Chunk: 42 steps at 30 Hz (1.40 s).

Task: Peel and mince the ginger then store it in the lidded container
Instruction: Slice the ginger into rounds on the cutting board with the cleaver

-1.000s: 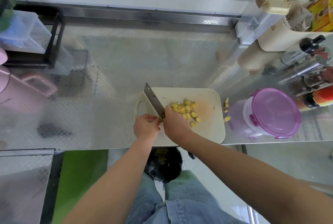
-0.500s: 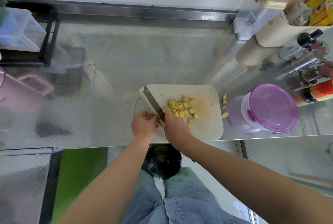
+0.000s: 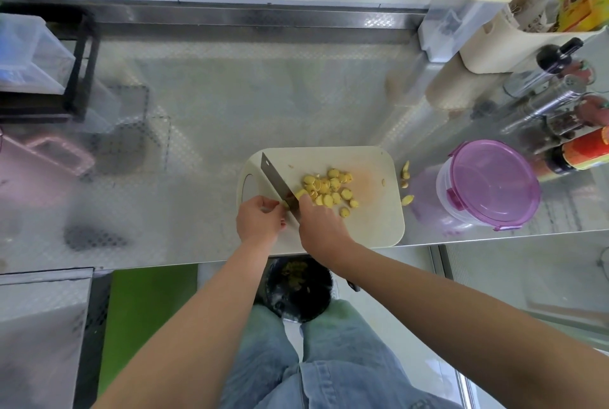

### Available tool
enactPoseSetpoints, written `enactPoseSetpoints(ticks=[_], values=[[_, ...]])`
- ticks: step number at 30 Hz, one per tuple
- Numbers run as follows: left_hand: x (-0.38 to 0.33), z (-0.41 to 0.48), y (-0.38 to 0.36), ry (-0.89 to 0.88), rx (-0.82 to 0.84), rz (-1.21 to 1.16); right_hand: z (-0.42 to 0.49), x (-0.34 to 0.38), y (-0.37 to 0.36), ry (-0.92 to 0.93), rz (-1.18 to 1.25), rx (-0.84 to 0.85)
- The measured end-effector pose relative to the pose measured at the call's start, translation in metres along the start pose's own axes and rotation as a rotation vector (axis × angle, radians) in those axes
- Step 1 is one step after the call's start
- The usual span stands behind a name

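Observation:
A cream cutting board (image 3: 375,224) lies at the front edge of the steel counter. Several yellow ginger slices (image 3: 331,189) lie in a heap on its middle. My right hand (image 3: 321,227) grips the handle of a cleaver (image 3: 275,178), whose blade slants up and to the left across the board. My left hand (image 3: 260,221) pinches a small ginger stub (image 3: 285,205) against the blade's left side; most of the stub is hidden by my fingers. The clear container with a purple lid (image 3: 491,184) stands shut to the right of the board.
A few ginger scraps (image 3: 406,178) lie on the counter between board and container. Sauce bottles (image 3: 580,151) and a cream holder (image 3: 514,46) crowd the right side. A pink jug (image 3: 43,161) and black rack (image 3: 79,72) stand left. A black bin (image 3: 296,290) with peelings sits below the counter edge.
The cleaver blade has shifted a little against the stub between cuts, and the slice heap has grown slightly. Both hands stay in the same place on the board.

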<state>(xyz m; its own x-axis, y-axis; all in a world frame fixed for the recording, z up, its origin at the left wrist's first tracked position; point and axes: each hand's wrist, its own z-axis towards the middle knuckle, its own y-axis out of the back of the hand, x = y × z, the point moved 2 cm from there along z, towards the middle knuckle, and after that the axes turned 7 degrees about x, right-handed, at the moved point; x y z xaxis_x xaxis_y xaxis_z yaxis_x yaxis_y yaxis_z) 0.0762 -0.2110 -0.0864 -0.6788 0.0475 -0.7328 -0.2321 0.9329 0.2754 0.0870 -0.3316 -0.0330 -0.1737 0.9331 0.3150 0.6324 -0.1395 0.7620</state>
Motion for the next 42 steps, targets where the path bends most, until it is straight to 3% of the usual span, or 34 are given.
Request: enactPoseSetpoints(ticks=[6, 15, 21, 42], values=[[0.005, 0.001, -0.001, -0.043, 0.018, 0.051, 0.018, 0.011, 0.000, -0.007, 0.039, -0.022], [0.004, 0.002, 0.002, 0.033, 0.059, -0.084, 0.018, -0.004, 0.011, -0.031, 0.056, -0.053], [0.006, 0.003, 0.001, 0.036, 0.040, -0.049, 0.003, -0.001, 0.022, 0.086, 0.025, -0.069], [0.005, 0.005, -0.003, 0.023, 0.002, -0.015, 0.008, 0.011, 0.017, 0.005, 0.013, -0.015]])
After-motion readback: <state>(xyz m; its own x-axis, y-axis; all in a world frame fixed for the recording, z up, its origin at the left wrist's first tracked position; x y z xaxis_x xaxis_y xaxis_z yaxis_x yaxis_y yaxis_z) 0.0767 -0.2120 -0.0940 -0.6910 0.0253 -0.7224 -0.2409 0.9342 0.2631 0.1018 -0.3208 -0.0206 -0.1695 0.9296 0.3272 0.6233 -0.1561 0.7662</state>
